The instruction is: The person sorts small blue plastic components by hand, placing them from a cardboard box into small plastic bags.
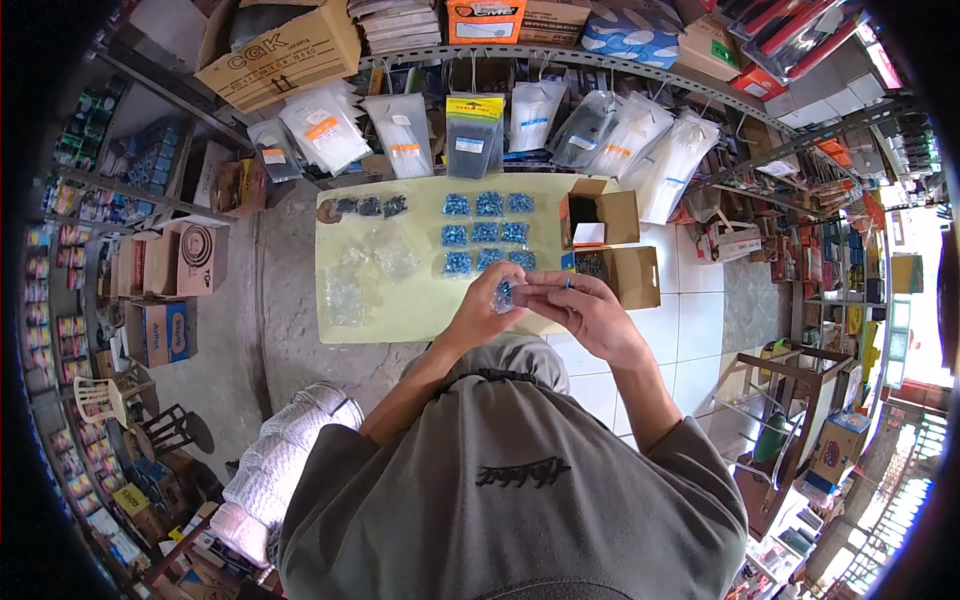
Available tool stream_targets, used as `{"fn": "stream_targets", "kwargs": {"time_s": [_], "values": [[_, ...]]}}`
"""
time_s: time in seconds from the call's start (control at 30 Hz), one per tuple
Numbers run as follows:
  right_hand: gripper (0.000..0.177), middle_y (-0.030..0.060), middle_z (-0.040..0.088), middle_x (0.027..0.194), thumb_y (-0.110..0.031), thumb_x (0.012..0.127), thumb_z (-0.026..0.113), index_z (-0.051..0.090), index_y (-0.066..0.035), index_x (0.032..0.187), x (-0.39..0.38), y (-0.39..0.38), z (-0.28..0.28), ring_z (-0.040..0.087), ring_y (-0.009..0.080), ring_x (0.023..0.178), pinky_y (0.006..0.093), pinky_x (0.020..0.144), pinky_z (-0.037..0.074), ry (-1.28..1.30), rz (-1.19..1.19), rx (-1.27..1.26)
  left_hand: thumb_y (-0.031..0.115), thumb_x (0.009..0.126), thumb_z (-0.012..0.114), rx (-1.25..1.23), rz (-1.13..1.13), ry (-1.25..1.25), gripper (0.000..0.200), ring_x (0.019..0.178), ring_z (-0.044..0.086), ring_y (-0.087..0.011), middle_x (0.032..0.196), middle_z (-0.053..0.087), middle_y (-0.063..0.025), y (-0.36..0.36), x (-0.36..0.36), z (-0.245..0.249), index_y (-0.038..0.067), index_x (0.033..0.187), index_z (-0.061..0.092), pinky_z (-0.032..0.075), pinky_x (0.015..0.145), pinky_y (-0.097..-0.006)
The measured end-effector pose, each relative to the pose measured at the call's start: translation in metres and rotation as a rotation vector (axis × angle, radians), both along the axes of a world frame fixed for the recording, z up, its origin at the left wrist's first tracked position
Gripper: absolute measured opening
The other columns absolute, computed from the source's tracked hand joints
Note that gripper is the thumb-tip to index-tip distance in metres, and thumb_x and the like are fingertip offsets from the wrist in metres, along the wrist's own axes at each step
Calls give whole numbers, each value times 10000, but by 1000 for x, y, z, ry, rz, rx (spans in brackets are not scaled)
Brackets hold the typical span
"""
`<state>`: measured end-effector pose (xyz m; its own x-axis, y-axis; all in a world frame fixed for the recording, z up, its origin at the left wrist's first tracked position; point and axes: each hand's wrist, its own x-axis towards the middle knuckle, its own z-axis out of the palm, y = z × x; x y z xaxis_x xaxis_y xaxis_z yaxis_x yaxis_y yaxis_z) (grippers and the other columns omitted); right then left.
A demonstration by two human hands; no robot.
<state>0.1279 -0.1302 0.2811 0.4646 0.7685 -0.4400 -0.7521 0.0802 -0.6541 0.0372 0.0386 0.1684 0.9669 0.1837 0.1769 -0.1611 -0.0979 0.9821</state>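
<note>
In front of my body, above the table's near edge, my left hand (pixel 487 305) is closed around a small clear plastic bag (pixel 505 294) with blue pieces inside. My right hand (pixel 590 312) meets it from the right, its fingertips at the bag. A small blue piece (pixel 568 283) shows between the fingers of that hand; its exact kind is too small to make out. Beyond my hands, several filled bags of blue pieces (pixel 485 232) lie in rows on the pale table (pixel 425 300). Empty clear bags (pixel 345 297) are spread at the table's left.
Small bags of dark pieces (pixel 370 206) lie at the table's far left. Two open cardboard boxes (pixel 632 277) (pixel 612 215) stand at its right edge. Packs of cable ties (pixel 474 140) hang from the shelf behind. A white rope bundle (pixel 290 455) sits on the floor at left.
</note>
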Motion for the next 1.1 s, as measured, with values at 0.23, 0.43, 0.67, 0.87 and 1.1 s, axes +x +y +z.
{"fn": "stream_targets", "kwargs": {"time_s": [0.23, 0.43, 0.67, 0.87, 1.1], "values": [[316, 94, 646, 933, -197, 1042, 473, 584, 56, 1198, 3, -1, 6, 586, 120, 756, 233, 681, 489, -38, 167, -244, -2, 746, 699, -6, -25, 17, 390, 967, 594, -233, 1024, 579, -101, 2, -5, 4, 42, 1101, 543, 473, 876, -329], [243, -13, 468, 754, -181, 1037, 475, 598, 19, 1099, 8, 0, 3, 334, 61, 590, 225, 514, 280, -103, 323, -290, -9, 744, 695, 17, -14, 23, 388, 962, 596, -231, 1023, 580, -104, 4, -6, 11, 39, 1098, 543, 473, 879, -322], [246, -22, 452, 722, -164, 1034, 465, 610, 25, 1097, 8, 4, 12, 320, 57, 582, 218, 503, 267, -171, 337, -388, 0, 719, 696, 66, -35, 3, 412, 996, 595, -252, 1049, 579, -115, 5, -4, 11, 24, 1100, 542, 469, 903, -330], [257, -22, 522, 653, -213, 989, 577, 665, 25, 952, 11, 4, 4, 436, 47, 590, 248, 513, 353, -587, 503, -389, 7, 716, 692, 103, -61, 21, 414, 1021, 592, -276, 1066, 578, -130, 3, -5, 11, 18, 1101, 540, 463, 920, -346], [322, 54, 614, 654, -281, 982, 598, 717, 16, 952, 15, 8, 13, 512, 92, 589, 289, 554, 427, -815, 633, -445, 11, 728, 683, 157, -110, -17, 381, 1013, 582, -327, 1055, 570, -141, 4, -3, 18, 26, 1079, 533, 463, 904, -365]]}}
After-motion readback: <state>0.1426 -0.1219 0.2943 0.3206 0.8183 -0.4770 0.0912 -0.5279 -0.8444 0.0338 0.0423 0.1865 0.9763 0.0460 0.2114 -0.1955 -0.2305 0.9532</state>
